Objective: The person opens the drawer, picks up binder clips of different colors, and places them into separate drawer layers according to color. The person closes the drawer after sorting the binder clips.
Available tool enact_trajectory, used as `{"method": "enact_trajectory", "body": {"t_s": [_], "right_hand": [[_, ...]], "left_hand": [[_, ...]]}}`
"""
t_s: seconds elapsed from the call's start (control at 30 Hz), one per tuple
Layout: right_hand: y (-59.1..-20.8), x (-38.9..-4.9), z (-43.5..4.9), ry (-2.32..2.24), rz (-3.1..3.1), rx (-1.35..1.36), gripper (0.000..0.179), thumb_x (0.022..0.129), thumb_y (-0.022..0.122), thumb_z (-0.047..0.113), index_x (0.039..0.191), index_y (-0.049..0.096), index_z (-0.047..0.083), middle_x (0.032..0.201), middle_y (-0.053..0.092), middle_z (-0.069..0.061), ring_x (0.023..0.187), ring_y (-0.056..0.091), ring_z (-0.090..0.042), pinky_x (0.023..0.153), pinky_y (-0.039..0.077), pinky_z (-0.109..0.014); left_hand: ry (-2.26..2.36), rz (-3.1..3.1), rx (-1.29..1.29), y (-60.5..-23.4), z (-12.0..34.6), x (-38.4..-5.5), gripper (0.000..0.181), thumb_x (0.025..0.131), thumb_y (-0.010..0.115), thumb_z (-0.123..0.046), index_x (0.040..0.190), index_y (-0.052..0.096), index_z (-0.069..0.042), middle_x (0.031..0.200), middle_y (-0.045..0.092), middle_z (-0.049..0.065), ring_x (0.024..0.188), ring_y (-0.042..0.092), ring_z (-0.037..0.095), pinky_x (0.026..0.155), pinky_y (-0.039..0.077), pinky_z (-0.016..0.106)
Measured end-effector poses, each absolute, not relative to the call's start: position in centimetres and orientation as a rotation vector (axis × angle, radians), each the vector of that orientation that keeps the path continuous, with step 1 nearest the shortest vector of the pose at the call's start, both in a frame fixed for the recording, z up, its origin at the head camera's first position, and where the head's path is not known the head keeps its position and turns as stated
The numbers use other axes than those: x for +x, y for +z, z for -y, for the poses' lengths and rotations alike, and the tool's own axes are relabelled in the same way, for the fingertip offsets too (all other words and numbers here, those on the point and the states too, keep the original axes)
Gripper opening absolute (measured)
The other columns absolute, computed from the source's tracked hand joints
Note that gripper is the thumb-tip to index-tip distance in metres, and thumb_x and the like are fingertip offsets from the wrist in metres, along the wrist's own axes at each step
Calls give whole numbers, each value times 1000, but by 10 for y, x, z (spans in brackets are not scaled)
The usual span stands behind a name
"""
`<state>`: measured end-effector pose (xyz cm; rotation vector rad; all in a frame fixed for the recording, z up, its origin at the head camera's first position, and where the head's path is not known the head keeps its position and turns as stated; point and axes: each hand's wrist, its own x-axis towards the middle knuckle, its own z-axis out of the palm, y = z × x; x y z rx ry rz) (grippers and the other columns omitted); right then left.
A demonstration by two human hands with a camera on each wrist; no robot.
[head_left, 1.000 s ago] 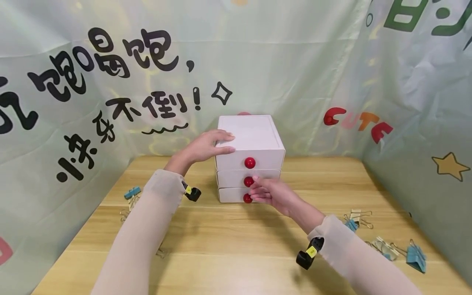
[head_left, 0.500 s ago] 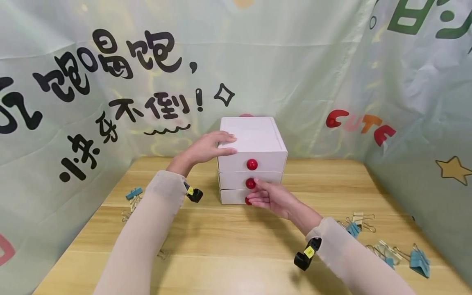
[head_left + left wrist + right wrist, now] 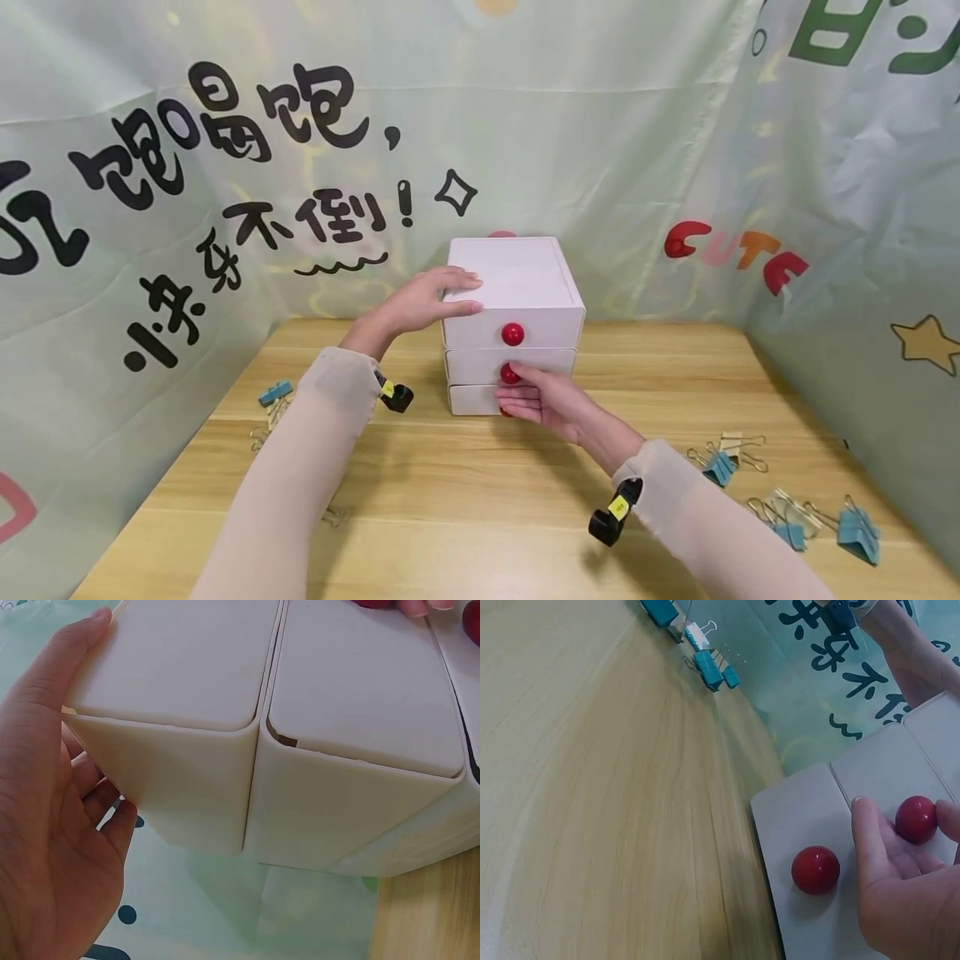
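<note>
The task's thing, a white, box-shaped, three-drawer unit, apparently plastic [image 3: 517,275], stands upright on a light wood-grain table [image 3: 420,500], its drawers seemingly pushed in. Left hand [image 3: 422,302]: rests over the unit's upper left edge, fingers extended on the top, thumb apart near the front edge; it holds nothing. Right hand [image 3: 553,402]: before the unit's front, narrow about the glossy red ball-shaped middle knob [image 3: 916,820], thumb touching above, fingers curled below; firmness of hold cannot be told. Blue and cream binder clips [image 3: 857,536] lie to the unit's near right.

Assessment: the unit appears stiff and probably light, so liable to shift under a pull; bracing at the top edge is advisable. The knob looks hard, smooth and somewhat slippery; best taken behind its widest part, between thumb and fingertips. Fragility appears low.
</note>
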<state>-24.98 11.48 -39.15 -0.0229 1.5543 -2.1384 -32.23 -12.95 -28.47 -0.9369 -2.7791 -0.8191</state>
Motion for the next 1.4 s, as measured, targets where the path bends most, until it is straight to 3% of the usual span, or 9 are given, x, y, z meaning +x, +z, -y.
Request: {"method": "enact_trajectory", "body": {"t_s": [0.27,0.47,0.83,1.27,1.4], "right_hand": [[-397,-242,-117,-2131,-1567,-36,44,94,66,32,121,57,-2,111,67,-26,105,66,-36,90,53,-41],[-401,-231,-120,-2123,-1532,-56,46,93,67,32,123,56,-1,112,67,-25,98,69,-31,91,52,-41],[-404,-207,-126,-2127,-1367,-69,43,94,65,29,124,55,-1,113,67,-23,108,65,-34,96,49,-41],[-408,-181,-130,-2068,-1370,-140,52,95,63,31,131,50,-4,116,66,-24,109,64,-34,97,48,-42],[-408,-177,-135,-1977,-1495,-225,57,97,60,36,130,51,-9,118,65,-25,103,67,-31,94,51,-42]], "left_hand": [[-833,2770,-949,-286,129,-322,55,89,66,-50,136,60,-20,146,48,-2,138,36,18,114,26,42],[-854,2764,-951,-284,129,-321,56,89,67,-50,135,61,-19,146,48,-2,138,36,19,114,26,43],[-848,2766,-947,-285,130,-322,57,88,67,-52,135,61,-18,146,48,-1,139,35,19,115,24,45],[-827,2775,-923,-285,129,-319,56,89,65,-52,135,61,-19,146,48,-3,140,34,19,115,23,45],[-830,2778,-925,-284,128,-319,57,89,66,-52,135,61,-19,146,48,-3,140,33,19,115,23,45]]}}
